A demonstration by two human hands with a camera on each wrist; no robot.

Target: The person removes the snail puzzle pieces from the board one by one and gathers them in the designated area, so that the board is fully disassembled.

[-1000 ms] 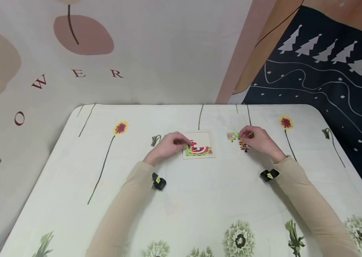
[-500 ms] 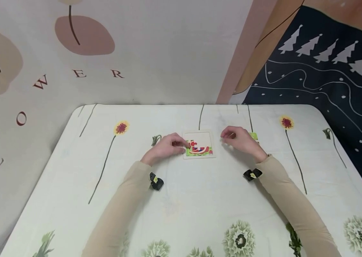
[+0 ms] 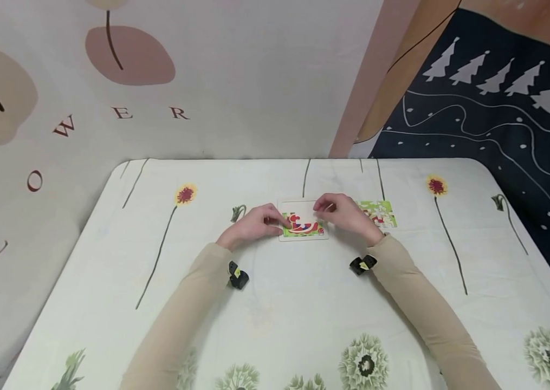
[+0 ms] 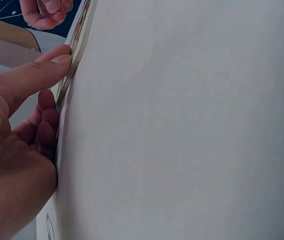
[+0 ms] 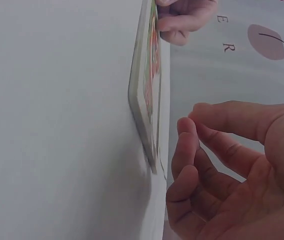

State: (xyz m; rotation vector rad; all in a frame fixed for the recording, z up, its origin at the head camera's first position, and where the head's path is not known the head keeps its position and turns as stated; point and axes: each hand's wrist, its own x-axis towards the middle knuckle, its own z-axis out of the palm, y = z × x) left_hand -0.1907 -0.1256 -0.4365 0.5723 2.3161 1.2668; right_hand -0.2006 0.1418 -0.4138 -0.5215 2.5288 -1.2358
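Note:
A square puzzle board lies on the table, its lower part filled with red, green and white picture pieces and its upper part bare. My left hand grips the board's left edge, index finger on top and thumb at the side. The left wrist view shows that thumb against the edge. Over the board's right side hovers my right hand, thumb and index fingertips together. In the right wrist view, no piece shows between those fingertips; a small one could be hidden. Several green and red puzzle pieces lie beyond that hand.
The table has a white cloth printed with flowers. Its far edge meets a pale wall hanging; a dark one with white trees is at the right. A black wrist camera sits on each wrist.
My right hand has moved left from the loose pieces to the puzzle board's right side, uncovering those pieces. The left hand has stayed on the board's left edge.

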